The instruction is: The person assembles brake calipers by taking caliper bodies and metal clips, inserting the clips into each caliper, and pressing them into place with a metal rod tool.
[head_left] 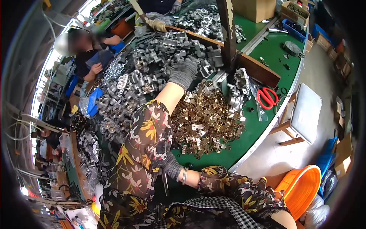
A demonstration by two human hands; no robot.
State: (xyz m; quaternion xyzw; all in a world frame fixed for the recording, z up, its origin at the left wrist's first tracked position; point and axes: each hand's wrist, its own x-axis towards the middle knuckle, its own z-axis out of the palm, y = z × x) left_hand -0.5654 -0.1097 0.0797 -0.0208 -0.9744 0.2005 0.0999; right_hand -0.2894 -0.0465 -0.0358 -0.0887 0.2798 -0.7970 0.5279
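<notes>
My left hand [185, 73], in a grey striped glove, reaches into a pile of grey metal castings [150, 57]. Its fingertips blend in with the parts, so a grip cannot be made out. Just below it spreads a heap of small brass-coloured metal clips [206, 118] on the green tabletop [238, 150]. Nearer my body is my right hand [171, 166], also gloved, with a bracelet at the wrist. My left sleeve partly covers it and its fingers are hidden. A slim metal piece [165, 184] shows just below that hand.
Red-handled scissors [267, 98] lie right of the clips, beside larger castings [239, 89]. A wooden rail [259, 70] and upright post [227, 34] cross the table. A stool [306, 112] and orange basket [301, 191] stand at right. A co-worker [85, 53] is at upper left.
</notes>
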